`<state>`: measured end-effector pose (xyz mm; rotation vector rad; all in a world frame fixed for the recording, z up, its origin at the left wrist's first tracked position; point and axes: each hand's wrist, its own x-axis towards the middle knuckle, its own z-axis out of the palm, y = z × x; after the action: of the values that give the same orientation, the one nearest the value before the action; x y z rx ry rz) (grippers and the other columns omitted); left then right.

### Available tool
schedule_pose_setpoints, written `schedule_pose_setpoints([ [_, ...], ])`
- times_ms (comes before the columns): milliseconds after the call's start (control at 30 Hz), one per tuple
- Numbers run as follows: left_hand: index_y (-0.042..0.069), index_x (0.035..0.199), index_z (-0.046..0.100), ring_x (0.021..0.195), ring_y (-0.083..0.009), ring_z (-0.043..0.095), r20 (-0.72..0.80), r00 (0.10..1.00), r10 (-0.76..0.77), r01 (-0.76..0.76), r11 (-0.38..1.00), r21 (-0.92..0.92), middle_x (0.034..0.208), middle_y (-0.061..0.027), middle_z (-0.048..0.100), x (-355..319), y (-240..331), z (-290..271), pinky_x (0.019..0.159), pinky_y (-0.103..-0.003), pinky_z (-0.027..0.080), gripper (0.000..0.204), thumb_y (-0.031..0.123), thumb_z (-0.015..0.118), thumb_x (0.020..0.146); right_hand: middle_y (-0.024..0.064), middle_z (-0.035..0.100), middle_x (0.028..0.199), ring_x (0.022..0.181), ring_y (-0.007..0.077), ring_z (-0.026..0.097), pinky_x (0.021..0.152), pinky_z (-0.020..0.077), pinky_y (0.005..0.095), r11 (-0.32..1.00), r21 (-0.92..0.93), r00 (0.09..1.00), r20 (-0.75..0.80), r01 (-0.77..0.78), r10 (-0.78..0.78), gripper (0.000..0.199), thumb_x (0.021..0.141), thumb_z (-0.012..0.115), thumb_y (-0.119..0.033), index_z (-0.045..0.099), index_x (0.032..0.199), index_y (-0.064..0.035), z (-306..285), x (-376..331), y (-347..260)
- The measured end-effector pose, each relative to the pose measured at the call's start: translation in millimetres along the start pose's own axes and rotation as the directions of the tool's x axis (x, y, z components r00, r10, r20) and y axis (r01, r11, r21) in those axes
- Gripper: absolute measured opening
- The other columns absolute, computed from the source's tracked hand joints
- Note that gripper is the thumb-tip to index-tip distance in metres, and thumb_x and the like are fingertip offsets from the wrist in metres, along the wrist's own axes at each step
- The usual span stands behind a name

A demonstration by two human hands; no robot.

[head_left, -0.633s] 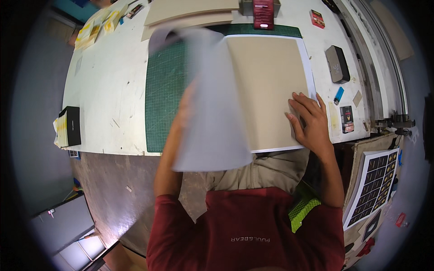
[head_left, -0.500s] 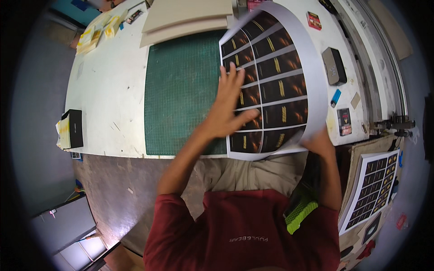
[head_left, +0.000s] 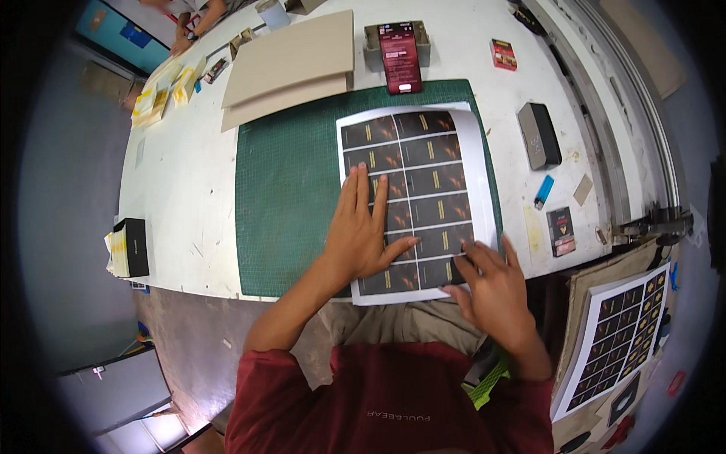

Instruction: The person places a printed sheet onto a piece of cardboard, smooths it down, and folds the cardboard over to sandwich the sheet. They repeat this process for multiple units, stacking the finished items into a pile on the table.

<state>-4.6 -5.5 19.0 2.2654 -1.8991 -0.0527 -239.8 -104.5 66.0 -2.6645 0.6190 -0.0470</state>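
A printed sheet (head_left: 435,151) with a grid of dark cards and white margins lies flat on the green cutting mat (head_left: 287,197). It covers the mat's right part, and its lower edge reaches the table's near edge. Spread on the sheet's left half is my left hand (head_left: 355,231), palm down, fingers stretched and thumb pointing right. At the lower right of the same sheet rests my right hand (head_left: 495,291), its fingers apart and bent a little, the tips touching the paper. Neither hand grips anything.
Beyond the mat stand a phone (head_left: 401,60) propped on a grey box (head_left: 373,54) and folded beige board (head_left: 291,64). A digital clock (head_left: 538,136), blue lighter (head_left: 544,192) and small packs lie right. More printed sheets (head_left: 612,340) hang low right. Another person's hand (head_left: 181,41) shows far left.
The sheet was raised and curved at its far and right sides; now it lies flat. My right hand has moved from its right corner onto its surface. The phone has come into sight.
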Motion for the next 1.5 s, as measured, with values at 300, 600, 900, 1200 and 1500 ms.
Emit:
schedule_pose_setpoints([
  [300, -0.018, 0.142, 0.022, 0.140, -0.0574, 0.006, -0.090, 0.987, -0.135, 0.143, 0.986, 0.085, 0.144, -0.0471, 0.016, 86.5, -12.3, 28.7, 0.115, -0.059, 0.005, 0.113, 0.077, 0.039, 0.084, 0.0227, 0.050, 0.138, 0.130, 0.0402, 0.046, 0.108, 0.0301, 0.0587, 0.982, 0.178, 0.991, -0.126, 0.061, -0.038, 0.060, 0.077, 0.077, -0.037, 0.062, 0.121, 0.0010, 24.9, -28.5, 13.6],
  [600, 0.005, 0.149, 0.030, 0.147, -0.0373, 0.013, 0.015, 0.928, 0.372, -0.364, 0.915, -0.174, 0.157, -0.0189, 0.021, 77.5, 69.4, 44.4, 0.115, -0.060, 0.007, 0.075, 0.057, 0.036, 0.096, 0.0256, 0.047, 0.140, 0.127, 0.0442, 0.048, 0.106, 0.0378, 0.0529, 0.994, 0.063, 0.992, -0.101, 0.087, -0.080, 0.068, 0.075, 0.077, -0.045, 0.060, 0.124, -0.0009, 36.2, -31.3, 16.2],
  [900, -0.007, 0.146, 0.027, 0.145, -0.0321, 0.022, 0.039, 0.992, 0.122, -0.115, 0.983, -0.141, 0.154, -0.0235, 0.027, 222.0, 53.7, 59.2, 0.119, -0.051, 0.008, 0.086, 0.063, 0.030, 0.095, 0.0247, 0.045, 0.142, 0.129, 0.0429, 0.046, 0.107, 0.0370, 0.0515, 0.996, 0.021, 0.986, -0.146, 0.087, -0.083, 0.069, 0.077, 0.076, -0.045, 0.058, 0.124, 0.0026, 36.1, -32.5, 10.9],
  [1200, -0.005, 0.146, 0.029, 0.144, -0.0398, 0.020, -0.108, 0.951, 0.289, -0.302, 0.944, -0.134, 0.152, -0.0297, 0.024, 88.4, 39.8, 37.1, 0.117, -0.054, 0.011, 0.083, 0.061, 0.036, 0.095, 0.0233, 0.045, 0.142, 0.130, 0.0418, 0.046, 0.106, 0.0386, 0.0518, 0.993, 0.050, 0.981, -0.167, 0.106, -0.096, 0.070, 0.076, 0.077, -0.044, 0.057, 0.127, -0.0003, 35.2, -33.3, 13.5],
  [1500, 0.003, 0.147, 0.034, 0.146, -0.0374, 0.019, 0.020, 0.997, 0.080, -0.074, 0.979, -0.189, 0.153, -0.0278, 0.025, -24.3, 30.8, 0.5, 0.116, -0.054, 0.013, 0.074, 0.057, 0.037, 0.097, 0.0279, 0.039, 0.144, 0.132, 0.0451, 0.041, 0.105, 0.0364, 0.0551, 0.994, 0.038, 0.995, -0.034, 0.099, -0.097, 0.063, 0.087, 0.067, -0.041, 0.054, 0.129, 0.0043, 18.4, -9.4, 5.4],
])
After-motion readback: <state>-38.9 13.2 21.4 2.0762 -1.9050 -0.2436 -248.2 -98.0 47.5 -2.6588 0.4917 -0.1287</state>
